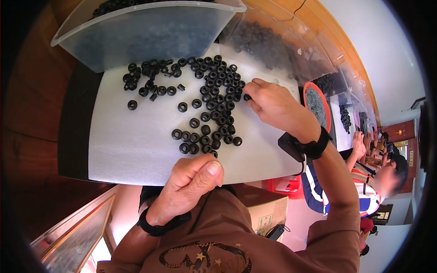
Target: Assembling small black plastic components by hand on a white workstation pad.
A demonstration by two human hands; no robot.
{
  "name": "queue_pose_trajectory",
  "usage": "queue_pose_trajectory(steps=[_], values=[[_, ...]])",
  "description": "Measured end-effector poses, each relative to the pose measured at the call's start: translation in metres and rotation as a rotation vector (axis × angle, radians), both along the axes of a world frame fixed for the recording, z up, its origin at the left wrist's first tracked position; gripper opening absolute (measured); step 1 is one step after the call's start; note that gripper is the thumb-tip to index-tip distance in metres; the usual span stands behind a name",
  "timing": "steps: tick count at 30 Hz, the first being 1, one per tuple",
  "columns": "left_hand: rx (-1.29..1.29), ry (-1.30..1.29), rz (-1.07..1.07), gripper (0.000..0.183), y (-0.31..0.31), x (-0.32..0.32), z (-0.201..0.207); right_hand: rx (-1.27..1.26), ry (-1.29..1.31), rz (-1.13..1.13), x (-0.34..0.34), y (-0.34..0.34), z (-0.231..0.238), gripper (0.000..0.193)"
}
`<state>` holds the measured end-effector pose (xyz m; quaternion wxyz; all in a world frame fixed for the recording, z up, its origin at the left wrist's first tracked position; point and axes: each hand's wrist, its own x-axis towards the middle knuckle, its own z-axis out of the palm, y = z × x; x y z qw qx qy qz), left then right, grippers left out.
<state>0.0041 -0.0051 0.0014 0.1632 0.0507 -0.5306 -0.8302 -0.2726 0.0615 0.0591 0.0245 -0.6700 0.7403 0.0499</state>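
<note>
Many small round black parts with holes (220,107) are spread over a white foam sheet (136,145). My right hand (275,104) is closed in a pinch at the right edge of the spread, with one round black part (247,97) at its fingertips. Near the sheet's front edge, my left hand (193,179) is curled with the thumb pressed on the fingers; what it holds, if anything, is hidden. Another black ring (214,154) shows just beyond its knuckles. Smaller spool-like black pieces (181,87) lie among the parts at the far left.
A large translucent bin (150,32) of black parts stands at the back, with another clear bin (273,43) on its right. An orange-rimmed basin (306,91) of small grey pieces sits at the right. Farther right, a person (368,182) sits along the bench.
</note>
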Motion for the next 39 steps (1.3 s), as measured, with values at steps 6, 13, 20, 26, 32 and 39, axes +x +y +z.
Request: queue_pose_trajectory(steps=[6, 13, 20, 26, 32, 39], values=[[0.110, -0.006, -0.016, 0.039, 0.002, -0.001, -0.005, -0.242, -0.325, 0.073, 0.034, 0.020, 0.016, 0.019], [0.161, -0.095, 0.031, 0.048, 0.005, -0.008, 0.005, -0.393, -0.817, 0.194, 0.109, 0.042, 0.024, 0.034], [0.191, -0.048, -0.005, 0.045, 0.002, -0.005, -0.003, -0.452, -0.675, 0.222, 0.106, 0.044, 0.009, 0.036], [0.285, -0.021, 0.023, 0.043, 0.004, -0.005, -0.005, -0.473, -0.716, 0.204, 0.106, 0.045, 0.001, 0.037], [0.125, -0.083, 0.036, 0.044, 0.005, -0.003, -0.001, -0.442, -0.723, 0.223, 0.108, 0.049, 0.003, 0.032], [0.237, -0.020, -0.019, 0.043, 0.003, -0.004, -0.006, -0.442, -0.466, -0.154, 0.018, 0.067, 0.011, 0.014]])
